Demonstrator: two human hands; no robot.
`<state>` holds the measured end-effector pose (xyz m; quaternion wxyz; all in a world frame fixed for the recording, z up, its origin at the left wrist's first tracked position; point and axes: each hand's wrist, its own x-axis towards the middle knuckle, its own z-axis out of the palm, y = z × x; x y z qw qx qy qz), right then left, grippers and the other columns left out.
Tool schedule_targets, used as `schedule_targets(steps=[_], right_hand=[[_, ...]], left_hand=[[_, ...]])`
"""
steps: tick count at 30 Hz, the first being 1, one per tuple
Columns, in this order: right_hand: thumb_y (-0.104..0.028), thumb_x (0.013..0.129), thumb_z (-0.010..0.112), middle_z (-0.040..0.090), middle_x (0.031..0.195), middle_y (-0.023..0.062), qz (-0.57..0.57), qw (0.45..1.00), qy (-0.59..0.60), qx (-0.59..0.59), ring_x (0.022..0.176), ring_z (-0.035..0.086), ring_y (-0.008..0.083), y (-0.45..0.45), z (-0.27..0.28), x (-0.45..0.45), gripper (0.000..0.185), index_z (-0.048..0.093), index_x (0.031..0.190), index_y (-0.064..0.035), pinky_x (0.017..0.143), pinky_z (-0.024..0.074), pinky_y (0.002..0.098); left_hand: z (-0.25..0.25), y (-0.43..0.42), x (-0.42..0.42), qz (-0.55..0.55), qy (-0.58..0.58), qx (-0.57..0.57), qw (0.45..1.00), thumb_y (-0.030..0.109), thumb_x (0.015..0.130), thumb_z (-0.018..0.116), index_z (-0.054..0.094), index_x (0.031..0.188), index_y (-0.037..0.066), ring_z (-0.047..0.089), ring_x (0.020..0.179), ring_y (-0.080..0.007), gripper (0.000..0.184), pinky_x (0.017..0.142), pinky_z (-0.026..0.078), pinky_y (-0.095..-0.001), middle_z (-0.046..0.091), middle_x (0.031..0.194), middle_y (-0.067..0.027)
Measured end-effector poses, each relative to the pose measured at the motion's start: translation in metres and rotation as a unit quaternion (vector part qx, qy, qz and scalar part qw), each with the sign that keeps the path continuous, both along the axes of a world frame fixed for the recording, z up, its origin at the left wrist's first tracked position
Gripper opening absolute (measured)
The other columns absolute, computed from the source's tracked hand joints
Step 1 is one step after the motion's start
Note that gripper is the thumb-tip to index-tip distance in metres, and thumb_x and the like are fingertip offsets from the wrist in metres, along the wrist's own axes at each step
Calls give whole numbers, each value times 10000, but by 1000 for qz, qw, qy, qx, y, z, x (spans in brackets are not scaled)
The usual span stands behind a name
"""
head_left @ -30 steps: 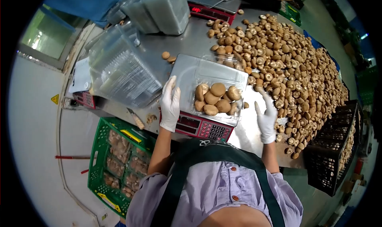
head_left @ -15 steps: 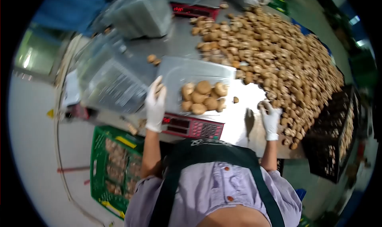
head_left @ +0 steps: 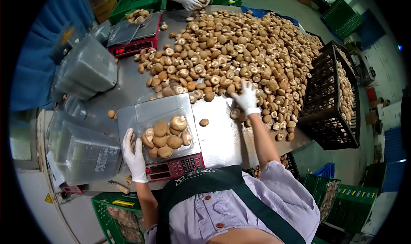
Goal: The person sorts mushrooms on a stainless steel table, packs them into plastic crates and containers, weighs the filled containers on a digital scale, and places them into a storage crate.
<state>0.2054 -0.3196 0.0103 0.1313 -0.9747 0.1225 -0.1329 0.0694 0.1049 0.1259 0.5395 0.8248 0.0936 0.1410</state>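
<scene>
1. By the near edge of the table (head_left: 220,147), a green crate (head_left: 102,220) sits low, presumably to leave the top free.
2. The left hand (head_left: 136,160) is beside the scale (head_left: 188,164), its grip seemingly pinching a mushroom (head_left: 133,138) between thumb and fingers.
3. On the scale, a clear tray (head_left: 159,111) holds several mushrooms, probably kept there so their weight registers.
4. Farther out, the right hand (head_left: 247,99) has its grip spread over the mushroom pile (head_left: 257,51), perhaps for choosing; anything beneath is hidden.
5. Beyond, a co-worker's gloved hand (head_left: 188,2) is at the pile's far edge.
</scene>
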Motion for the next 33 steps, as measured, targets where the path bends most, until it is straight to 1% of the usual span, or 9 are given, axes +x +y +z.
schedule_targets(steps=[3, 6, 11, 14, 17, 23, 25, 29, 33], right_hand=[[-437, 663, 735, 352, 1359, 242, -19, 999, 18, -30, 1256, 318, 458, 38, 11, -6, 724, 467, 1292, -199, 959, 331, 581], [-379, 650, 755, 347, 1366, 236, 19, 999, 29, -18, 1244, 339, 450, 41, 12, -23, 709, 477, 1279, -202, 958, 340, 571], [-312, 673, 741, 388, 1336, 200, 99, 995, -2, -4, 1191, 417, 369, 50, 7, -65, 670, 470, 1273, -185, 928, 388, 516], [-230, 704, 709, 430, 1255, 202, 196, 976, -4, 90, 1129, 462, 373, 62, 18, -84, 634, 463, 1285, -174, 939, 398, 463], [-193, 713, 688, 452, 1232, 171, 277, 958, -7, 72, 1088, 491, 359, 81, 25, -106, 571, 506, 1254, -171, 951, 399, 427], [-55, 757, 627, 527, 1280, 160, 230, 927, -18, 297, 1177, 512, 304, 48, 19, -96, 278, 675, 1022, -126, 977, 432, 352], [-16, 744, 611, 593, 1195, 104, 146, 951, -114, 247, 1056, 582, 278, 14, 14, -72, 209, 674, 926, -95, 926, 462, 329], [-57, 695, 645, 604, 1073, 81, 27, 989, -34, -144, 958, 553, 307, -66, 5, -25, 338, 639, 1027, -125, 825, 486, 401], [-224, 698, 700, 660, 840, 142, 23, 989, 112, -92, 872, 590, 316, -77, 28, -5, 287, 665, 965, -128, 762, 508, 412]], left_hand=[[-3, -3, 0, -2, 6, -2, 1000, 75, 901, 518, 504, 1270, 40, 492, 1153, -219, 371, 963, 384, -326, 460, 1325, -106], [-7, -3, 1, -4, -1, -11, 1000, 88, 905, 523, 508, 1269, 47, 494, 1146, -217, 366, 956, 395, -328, 462, 1325, -98], [-4, -3, 1, -2, -5, -1, 1000, 99, 909, 523, 512, 1265, 52, 495, 1144, -218, 360, 954, 400, -330, 462, 1324, -97], [-1, -4, 0, -2, -6, -2, 1000, 97, 910, 521, 509, 1269, 54, 496, 1142, -220, 362, 958, 397, -329, 462, 1325, -98], [-3, -2, -2, 0, -11, -10, 1000, 89, 912, 514, 507, 1271, 51, 493, 1145, -221, 361, 965, 392, -328, 460, 1327, -99], [-5, 9, -9, 20, -12, -12, 1000, 73, 914, 506, 501, 1270, 35, 491, 1151, -222, 358, 974, 391, -332, 458, 1327, -106], [-4, 12, -9, 28, -8, -20, 999, 72, 914, 505, 500, 1269, 30, 496, 1146, -223, 358, 973, 394, -331, 461, 1324, -108], [1, 13, -7, 35, 0, -25, 999, 70, 916, 501, 496, 1268, 18, 509, 1131, -224, 356, 971, 400, -325, 476, 1309, -113], [0, 12, -5, 30, 1, -48, 998, 68, 916, 505, 497, 1259, 1, 512, 1124, -216, 349, 969, 401, -318, 492, 1290, -107]])
